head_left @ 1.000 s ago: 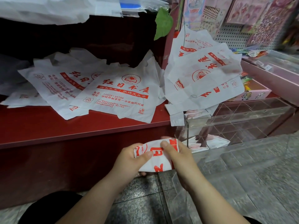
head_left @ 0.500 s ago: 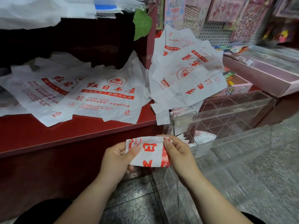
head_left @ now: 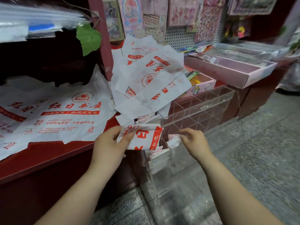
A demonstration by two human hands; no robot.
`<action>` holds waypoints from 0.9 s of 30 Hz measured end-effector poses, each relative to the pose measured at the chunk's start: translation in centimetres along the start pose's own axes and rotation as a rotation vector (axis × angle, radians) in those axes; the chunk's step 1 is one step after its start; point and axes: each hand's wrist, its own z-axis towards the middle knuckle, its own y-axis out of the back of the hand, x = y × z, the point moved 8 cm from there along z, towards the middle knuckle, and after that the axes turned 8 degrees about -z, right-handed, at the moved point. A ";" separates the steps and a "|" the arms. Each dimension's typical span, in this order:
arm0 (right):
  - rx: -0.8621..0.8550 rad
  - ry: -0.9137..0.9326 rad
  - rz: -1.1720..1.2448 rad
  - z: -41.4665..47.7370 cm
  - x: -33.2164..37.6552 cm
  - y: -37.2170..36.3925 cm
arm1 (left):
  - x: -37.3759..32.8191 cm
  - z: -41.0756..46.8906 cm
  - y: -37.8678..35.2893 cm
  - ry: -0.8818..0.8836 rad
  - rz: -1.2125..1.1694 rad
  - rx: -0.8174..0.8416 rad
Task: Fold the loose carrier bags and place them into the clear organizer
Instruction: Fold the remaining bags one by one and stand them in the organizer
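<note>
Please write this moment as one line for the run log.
left hand: holds folded bag | right hand: at organizer, grip unclear | loose bags: on counter

We see a shop corner with a dark red counter (head_left: 48, 158) running along the left, its front panel dropping to a grey speckled stone floor (head_left: 259, 159). Above the counter is a deep, shadowed recess (head_left: 48, 59), and a red post (head_left: 100, 38) rises beside it with a green leaf (head_left: 88, 38) hanging against it. Behind the post we see a white pegboard (head_left: 178, 39) hung with pink sticker sheets (head_left: 209, 21). A long pink tray (head_left: 230, 70) sits on a lower red cabinet (head_left: 253, 98) to the right. The light is soft and even, and the far right edge is blurred.
</note>
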 end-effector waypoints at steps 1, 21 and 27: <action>0.026 0.035 -0.110 0.3 -0.2 -0.5 | -0.2 0.5 -0.9 -0.015 0.008 0.013; 0.248 0.105 -0.018 0.2 -1.0 -1.0 | 3.3 1.8 -13.7 0.028 0.417 0.184; 0.182 0.021 0.175 0.4 -1.8 0.0 | 4.1 2.3 -14.4 -0.039 0.731 0.244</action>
